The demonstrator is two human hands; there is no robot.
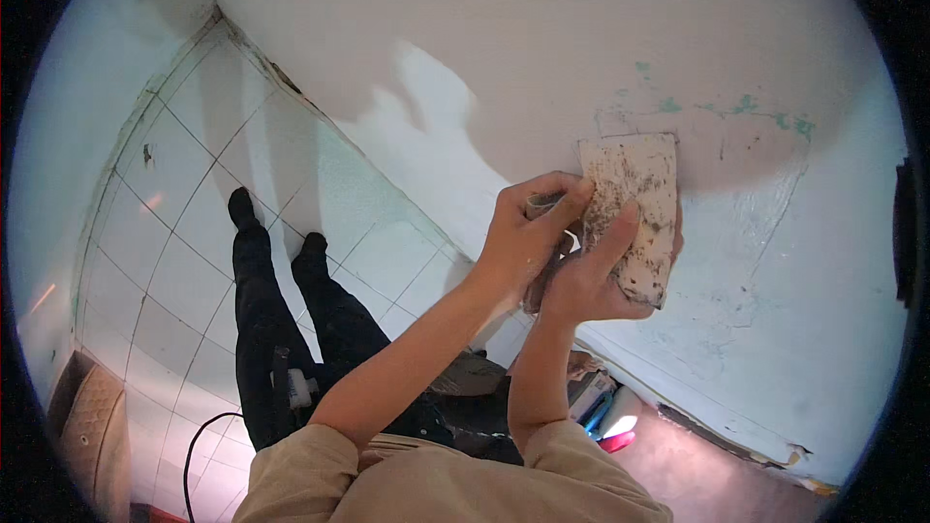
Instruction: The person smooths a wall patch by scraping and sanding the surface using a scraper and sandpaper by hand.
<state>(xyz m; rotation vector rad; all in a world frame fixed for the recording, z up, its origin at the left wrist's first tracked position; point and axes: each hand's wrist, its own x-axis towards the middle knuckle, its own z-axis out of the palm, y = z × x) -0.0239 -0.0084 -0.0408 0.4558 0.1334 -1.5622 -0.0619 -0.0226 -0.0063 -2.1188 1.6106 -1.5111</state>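
A flat rectangular slab [647, 181], pale with brown and dark speckles and worn edges, is held up in front of the wall. My right hand [599, 269] grips its lower part, with the thumb across the face and the fingers behind. Thumb and fingertips of my left hand [534, 221] meet at the slab's left edge. Inside the curl of the left fingers a dark object [541, 205] partly shows; what it is I cannot tell. The back of the slab is hidden.
A white wall [508, 36] with a rough patch [741, 160] and green paint traces rises ahead. White floor tiles [174, 261] lie at left. A quilted brown item [94, 421] and a black cable [190, 457] sit lower left. Several items, one blue [599, 414], lie below my right arm.
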